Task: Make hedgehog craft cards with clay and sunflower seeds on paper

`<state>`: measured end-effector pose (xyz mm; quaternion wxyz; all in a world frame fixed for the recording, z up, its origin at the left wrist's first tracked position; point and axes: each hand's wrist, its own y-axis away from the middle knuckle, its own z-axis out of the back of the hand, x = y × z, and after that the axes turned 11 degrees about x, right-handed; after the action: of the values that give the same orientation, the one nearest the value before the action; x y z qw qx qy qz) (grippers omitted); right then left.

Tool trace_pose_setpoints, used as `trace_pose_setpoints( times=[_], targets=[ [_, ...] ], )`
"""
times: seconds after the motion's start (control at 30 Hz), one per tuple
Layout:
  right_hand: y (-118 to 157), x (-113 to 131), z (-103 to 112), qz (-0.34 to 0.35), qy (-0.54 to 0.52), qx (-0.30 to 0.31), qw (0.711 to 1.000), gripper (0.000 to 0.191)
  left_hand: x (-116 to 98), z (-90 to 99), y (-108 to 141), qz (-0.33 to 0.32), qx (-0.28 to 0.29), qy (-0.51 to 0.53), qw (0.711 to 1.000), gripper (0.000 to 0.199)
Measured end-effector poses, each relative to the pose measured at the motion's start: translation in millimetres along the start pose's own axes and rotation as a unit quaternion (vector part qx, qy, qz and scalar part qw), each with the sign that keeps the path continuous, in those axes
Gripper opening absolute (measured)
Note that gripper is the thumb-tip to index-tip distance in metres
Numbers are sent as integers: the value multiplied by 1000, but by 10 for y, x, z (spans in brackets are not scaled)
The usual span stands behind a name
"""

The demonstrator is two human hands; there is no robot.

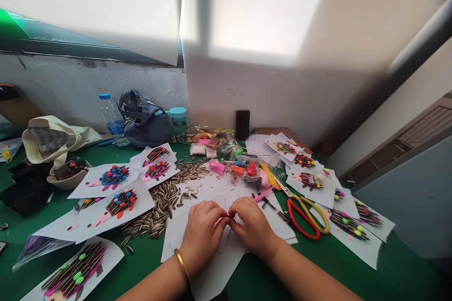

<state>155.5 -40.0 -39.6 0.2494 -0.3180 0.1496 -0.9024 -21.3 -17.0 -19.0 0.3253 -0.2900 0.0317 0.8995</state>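
Note:
My left hand [203, 228] and my right hand [252, 223] meet over a sheet of white paper [215, 277], fingertips pinched together. Something tiny and reddish may be between them, but the fingers hide it. A round pencil sketch [221, 201] shows on the paper just beyond my fingertips. Left of the paper lies a heap of striped sunflower seeds [155, 211]. Lumps of coloured modelling clay in clear wrap, such as a pink lump [216, 166] and a red lump [251, 168], lie beyond my hands. A pink modelling tool [264, 194] is close to my right hand.
Scissors [307, 216] with red and yellow handles and a black pen [273, 207] lie to the right. Finished seed-and-clay hedgehog cards [132, 211] flank both sides. Behind stand a phone [242, 125], a blue-grey bag [148, 124], a water bottle [115, 122] and a teal-lidded jar [178, 122].

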Motion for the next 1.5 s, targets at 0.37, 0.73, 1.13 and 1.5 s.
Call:
trace_pose_setpoints(
  times=[0.37, 0.73, 1.13, 1.5],
  targets=[
    [-22, 23, 88, -4, 12, 13, 1000, 8, 3, 22, -14, 2, 5, 10, 1000, 28],
    [-17, 38, 100, 10, 10, -1, 1000, 9, 13, 12, -26, -8, -4, 40, 999, 27],
    [-71, -270, 96, -93, 133, 0, 987, 10, 326, 79, -112, -31, 64, -66, 995, 62],
    [-91, -285, 23, -110, 163, 16, 980, 18, 213, 4, -42, -17, 89, -125, 988, 83]
  ],
)
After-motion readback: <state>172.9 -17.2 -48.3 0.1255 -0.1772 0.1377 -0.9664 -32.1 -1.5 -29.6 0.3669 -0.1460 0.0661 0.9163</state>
